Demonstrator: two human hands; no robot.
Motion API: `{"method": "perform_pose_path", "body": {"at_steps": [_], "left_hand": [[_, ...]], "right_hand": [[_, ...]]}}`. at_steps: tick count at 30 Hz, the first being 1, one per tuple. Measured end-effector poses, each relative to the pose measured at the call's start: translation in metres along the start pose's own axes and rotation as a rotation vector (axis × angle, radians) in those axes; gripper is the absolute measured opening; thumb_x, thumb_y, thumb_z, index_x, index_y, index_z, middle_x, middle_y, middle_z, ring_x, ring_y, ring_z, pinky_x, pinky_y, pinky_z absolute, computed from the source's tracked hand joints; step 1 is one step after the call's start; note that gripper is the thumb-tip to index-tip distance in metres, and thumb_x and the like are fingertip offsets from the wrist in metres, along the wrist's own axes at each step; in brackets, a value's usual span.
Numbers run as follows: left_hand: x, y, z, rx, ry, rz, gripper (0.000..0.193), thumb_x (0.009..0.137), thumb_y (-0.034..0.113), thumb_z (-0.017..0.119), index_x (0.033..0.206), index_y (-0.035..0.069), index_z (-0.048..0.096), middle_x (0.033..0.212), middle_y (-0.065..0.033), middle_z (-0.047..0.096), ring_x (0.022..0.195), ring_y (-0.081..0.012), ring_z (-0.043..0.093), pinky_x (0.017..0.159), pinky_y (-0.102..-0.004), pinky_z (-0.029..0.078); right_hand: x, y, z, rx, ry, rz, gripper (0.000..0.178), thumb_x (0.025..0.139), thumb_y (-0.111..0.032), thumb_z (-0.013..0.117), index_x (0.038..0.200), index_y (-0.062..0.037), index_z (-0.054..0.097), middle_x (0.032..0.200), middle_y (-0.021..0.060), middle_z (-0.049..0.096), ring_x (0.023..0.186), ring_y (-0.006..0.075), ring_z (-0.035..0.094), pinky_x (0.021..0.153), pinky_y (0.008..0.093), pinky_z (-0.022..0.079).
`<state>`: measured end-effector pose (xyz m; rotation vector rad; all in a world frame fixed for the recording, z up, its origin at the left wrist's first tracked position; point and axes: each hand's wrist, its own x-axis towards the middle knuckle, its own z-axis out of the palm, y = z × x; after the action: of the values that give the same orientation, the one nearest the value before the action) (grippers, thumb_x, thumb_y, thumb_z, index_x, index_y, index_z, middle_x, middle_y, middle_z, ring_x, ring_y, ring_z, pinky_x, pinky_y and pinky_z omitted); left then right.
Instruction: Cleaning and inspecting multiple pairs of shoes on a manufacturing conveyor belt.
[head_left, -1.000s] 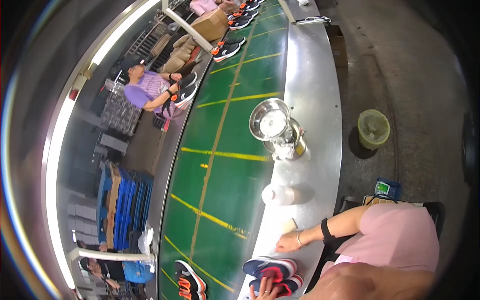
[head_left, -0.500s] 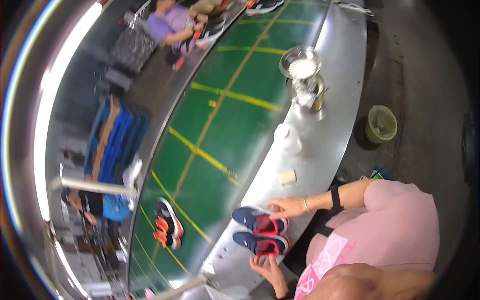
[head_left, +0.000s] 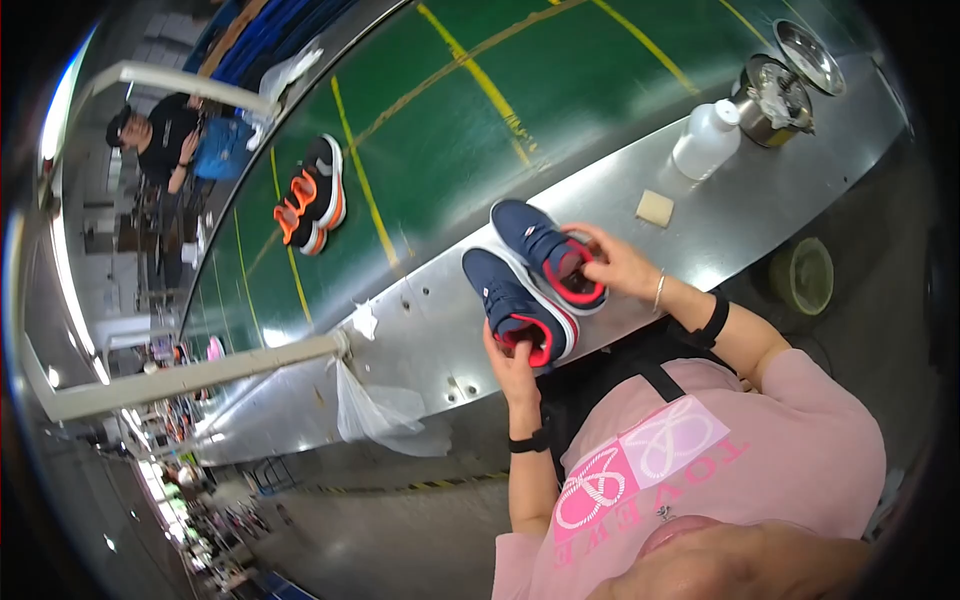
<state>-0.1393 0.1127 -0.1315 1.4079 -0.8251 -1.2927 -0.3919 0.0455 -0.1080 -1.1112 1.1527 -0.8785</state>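
Observation:
Two navy sneakers with red linings and white soles stand side by side on the metal ledge of the bench. My left hand (head_left: 512, 368) grips the left navy sneaker (head_left: 495, 290) at its heel opening, thumb inside the collar and fingers along the outer side. On the right navy sneaker (head_left: 535, 235), my right hand (head_left: 622, 264) is closed round the collar in the same way, with its thumb in the opening. The toes of both sneakers point away from me, toward the green belt. Some of the fingers are hidden behind the sneakers.
A pale sponge block (head_left: 655, 209), a white bottle (head_left: 708, 140) and a metal pot (head_left: 770, 105) stand to the right. Black-and-orange sneakers (head_left: 322, 190) lie on the green belt (head_left: 430, 130). A pale frame bar (head_left: 200, 378) with a plastic bag (head_left: 375, 410) is at left.
The view has swung round toward the left. My left hand, open beside its sneaker before, now grips its collar. My right hand has closed on the other sneaker.

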Motion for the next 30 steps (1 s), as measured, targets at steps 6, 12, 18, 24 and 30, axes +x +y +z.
{"method": "perform_pose_path", "body": {"at_steps": [6,12,18,24,30], "left_hand": [[-0.005,-0.042,-0.011,-0.793,-0.145,-0.358,0.051,0.106,0.036,0.042,0.149,0.008,0.043,0.150,-0.0084,0.050,0.138,-0.0267,0.048,0.117,-0.0458,0.036],[0.003,-0.066,-0.020,-0.913,-0.358,-0.400,0.054,0.105,0.036,0.044,0.152,0.009,0.038,0.152,-0.0090,0.047,0.139,-0.0273,0.046,0.116,-0.0449,0.038],[0.004,-0.064,-0.017,-0.907,-0.309,-0.419,0.052,0.105,0.027,0.045,0.152,0.008,0.036,0.150,-0.0117,0.049,0.137,-0.0291,0.049,0.113,-0.0455,0.042],[0.006,-0.066,-0.021,-0.795,-0.333,-0.398,0.055,0.106,0.037,0.041,0.152,0.005,0.038,0.152,-0.0103,0.047,0.140,-0.0280,0.046,0.117,-0.0450,0.036],[0.007,-0.058,-0.018,-0.853,-0.318,-0.425,0.050,0.103,0.025,0.044,0.150,0.007,0.039,0.148,-0.0122,0.050,0.135,-0.0294,0.051,0.113,-0.0461,0.041]], "right_hand": [[-0.020,0.027,-0.002,0.707,-0.143,0.343,0.061,0.095,-0.024,0.059,0.152,-0.0129,0.039,0.139,0.0032,0.057,0.123,0.0157,0.058,0.103,0.0314,0.048],[-0.018,0.053,-0.003,0.860,-0.211,0.378,0.066,0.095,-0.032,0.061,0.153,-0.0124,0.037,0.146,0.0070,0.053,0.131,0.0196,0.054,0.109,0.0368,0.043],[-0.017,0.052,-0.005,0.828,-0.277,0.330,0.072,0.095,-0.035,0.064,0.155,-0.0124,0.032,0.151,0.0076,0.048,0.134,0.0211,0.051,0.111,0.0386,0.042],[-0.017,0.055,-0.004,0.843,-0.280,0.311,0.073,0.096,-0.036,0.065,0.156,-0.0124,0.031,0.151,0.0082,0.047,0.135,0.0213,0.051,0.112,0.0387,0.042],[-0.015,0.055,-0.004,0.845,-0.271,0.317,0.071,0.096,-0.035,0.064,0.156,-0.0129,0.031,0.150,0.0082,0.048,0.133,0.0208,0.052,0.110,0.0380,0.043]]}}
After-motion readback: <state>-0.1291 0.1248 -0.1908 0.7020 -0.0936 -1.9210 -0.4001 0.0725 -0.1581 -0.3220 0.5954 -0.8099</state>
